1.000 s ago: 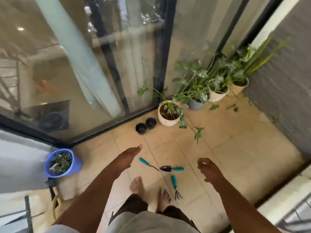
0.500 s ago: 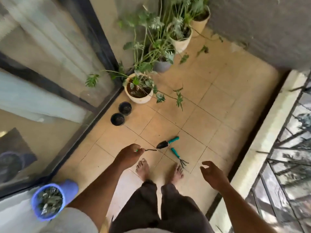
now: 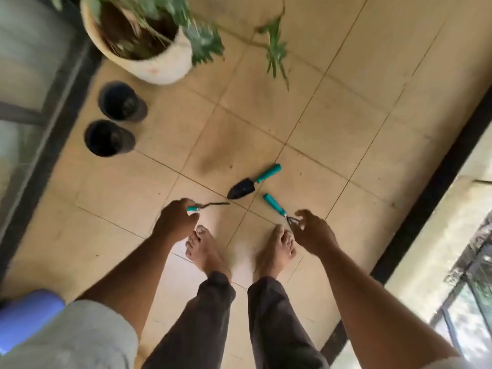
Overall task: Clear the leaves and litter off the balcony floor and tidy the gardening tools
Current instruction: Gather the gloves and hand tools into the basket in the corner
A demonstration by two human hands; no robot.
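Both hands have dropped much closer to the tiles than half a second ago, and the view has tipped down with them, so the far pots are gone from sight and the bare feet now sit in the middle.

The left hand (image 3: 177, 221) is curled round the teal handle of a thin hand tool (image 3: 210, 205); only the end of the handle peeks out past the fingers, and the dark metal shank runs off to the right of the fist, low over the floor. Whether it is lifted clear of the tile I cannot tell.

The right hand (image 3: 312, 231) hangs with fingers spread and loosely bent, holding nothing. The small rake (image 3: 275, 206) lies on the floor with its prongs just beside those fingertips, perhaps touching them, and its teal handle pointing up and left, away from the hand.

Between the two hands and a little farther out lies the trowel (image 3: 246, 186), its black blade toward the left hand's tool, its teal handle slanting up and right, untouched.

Beyond the tools, two small black pots (image 3: 115, 121) stand by the glass door frame, near a pale planter (image 3: 159, 65) with trailing leaves. A blue bucket (image 3: 24, 318) shows at the lower left edge.
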